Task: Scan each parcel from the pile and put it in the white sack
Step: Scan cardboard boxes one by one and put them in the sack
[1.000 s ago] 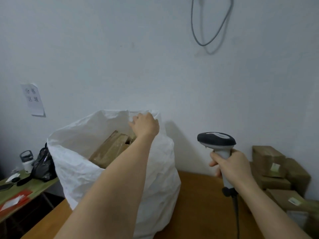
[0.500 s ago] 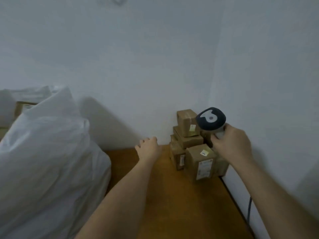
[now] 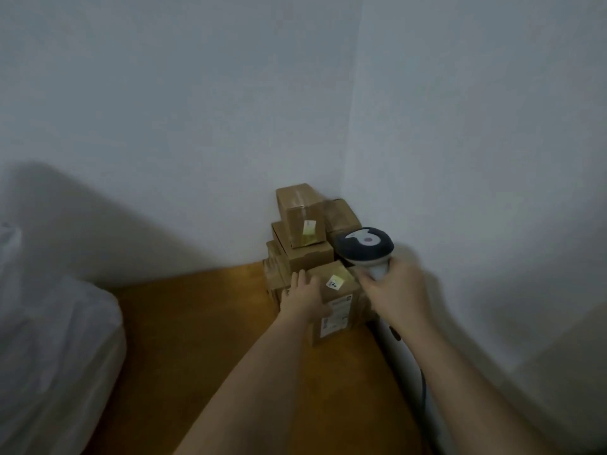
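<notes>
We are looking at a blurry picture, so small things are hard to read. The white sack (image 3: 49, 339) is sitting on the left, and the picture edge is cutting most of it off. The brown table (image 3: 203, 323) is showing bare wood between the sack and the pile of parcels (image 3: 308, 244), which is sitting in the corner against the walls. Our arms are hiding the near part of the table. The front parcel (image 3: 338, 303) is standing upright at the near edge of the pile, with a white label facing us; we cannot read it. Our left hand (image 3: 303, 298) is lying on its top left side with fingers fairly straight. Our right hand (image 3: 391, 290) is gripping the handle of the scanner (image 3: 364, 247), hiding most of the handle. Its dark head is pointing toward the pile. Its cable is hanging down by the right wall.
</notes>
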